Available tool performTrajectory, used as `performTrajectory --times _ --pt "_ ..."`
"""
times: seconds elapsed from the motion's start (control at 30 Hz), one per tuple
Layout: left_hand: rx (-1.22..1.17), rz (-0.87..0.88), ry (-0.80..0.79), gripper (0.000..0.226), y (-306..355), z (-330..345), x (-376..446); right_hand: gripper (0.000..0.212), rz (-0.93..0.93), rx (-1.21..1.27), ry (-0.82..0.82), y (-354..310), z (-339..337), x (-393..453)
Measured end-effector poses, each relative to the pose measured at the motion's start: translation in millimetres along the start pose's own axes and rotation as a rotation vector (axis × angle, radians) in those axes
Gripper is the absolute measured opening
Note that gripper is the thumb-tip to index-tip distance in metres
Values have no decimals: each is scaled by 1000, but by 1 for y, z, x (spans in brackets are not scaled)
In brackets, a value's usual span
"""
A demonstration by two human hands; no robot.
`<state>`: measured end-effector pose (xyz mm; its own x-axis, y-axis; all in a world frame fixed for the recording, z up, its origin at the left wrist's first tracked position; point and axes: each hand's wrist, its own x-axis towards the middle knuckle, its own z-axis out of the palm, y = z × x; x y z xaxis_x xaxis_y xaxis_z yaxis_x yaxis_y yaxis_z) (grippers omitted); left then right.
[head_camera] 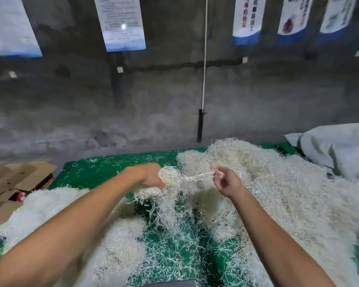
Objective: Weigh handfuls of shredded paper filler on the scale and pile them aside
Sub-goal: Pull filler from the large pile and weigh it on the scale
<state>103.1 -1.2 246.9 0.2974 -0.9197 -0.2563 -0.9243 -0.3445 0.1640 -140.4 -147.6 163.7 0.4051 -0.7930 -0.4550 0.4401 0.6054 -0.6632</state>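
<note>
dim even light, soft blur throughout, glare spot on poster (123, 26), wide-angle bending at edges

We see matt, wiry shredded paper (267, 183) over a green, slightly glossy surface (112, 166). Behind it we find a rough grey concrete wall (71, 112), flat brown cardboard (19, 177), and glossy posters (120, 23).

Off-white shredded paper (170, 179) stretches between the left hand (151, 177) and right hand (226, 183). Below both hands lies a bright green mat (116, 162), flecked with pale strands. Beyond the right hand sits a cream heap (278, 183) and a pale blue-grey sack (338, 148). Left of the left hand lies brown cardboard (15, 177).
</note>
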Motion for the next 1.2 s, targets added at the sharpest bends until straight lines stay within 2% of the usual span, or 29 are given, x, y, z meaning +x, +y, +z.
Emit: performTrajectory --times 0.07,0.13,0.2,0.27,0.3,0.33,0.4,0.43,0.47,0.5,0.57,0.63,0.67,0.7,0.8,0.83,0.93,0.97,1.03,1.07,1.2 --pt "23 1 31 81 -11 -3 7 34 -24 116 52 -5 -22 6" --pt "71 -43 94 70 -27 -10 10 43 -93 128 127 -9 -48 14" --pt "-29 -105 105 77 -44 -16 14 54 -89 3 147 -8 -70 18" --pt "-122 -78 120 87 -49 -21 20 66 6 -238 19 2 -80 15" --pt "-169 -38 118 86 -45 -23 24 70 65 -400 -35 9 -76 13" --pt "-229 3 97 80 -37 -26 27 69 99 -621 -22 16 -67 7" --pt "-334 74 69 61 -19 -30 33 57 60 -1301 90 30 -46 0" --pt "-367 95 60 54 -10 -33 35 54 -21 -1651 131 34 -32 -3" --pt "-399 116 39 47 -2 -37 35 55 -149 -1875 126 37 -17 -5" --pt "-423 142 4 39 4 -42 37 60 -305 -1908 71 39 -2 -5" --pt "-415 157 -46 34 16 -52 37 85 -512 -1661 -128 42 28 -5" --pt "-427 163 -85 31 26 -62 33 115 -556 -1410 -240 42 52 -10" --pt "-435 175 -87 35 27 -68 30 117 -555 -1350 -243 41 57 -11" --pt "-437 182 -77 37 25 -73 28 108 -552 -1327 -222 41 59 -9" --pt "-455 115 -46 35 7 -82 16 46 -576 -1361 -196 38 48 -2" --pt "-482 86 -30 35 -3 -80 12 35 -570 -1330 -220 35 41 2" --pt "-545 -8 109 14 -33 -69 5 42 -429 -1128 -369 28 24 3" --pt "-572 -55 156 15 -41 -63 7 50 -380 -1038 -398 27 21 1" --pt "-696 -184 219 45 -50 -50 9 68 -332 -884 -370 24 17 -3" --pt "-793 -228 237 52 -50 -44 9 72 -324 -816 -343 25 16 -4" --pt "-1244 -377 315 60 -61 -33 14 50 -264 -483 -137 20 2 -4"
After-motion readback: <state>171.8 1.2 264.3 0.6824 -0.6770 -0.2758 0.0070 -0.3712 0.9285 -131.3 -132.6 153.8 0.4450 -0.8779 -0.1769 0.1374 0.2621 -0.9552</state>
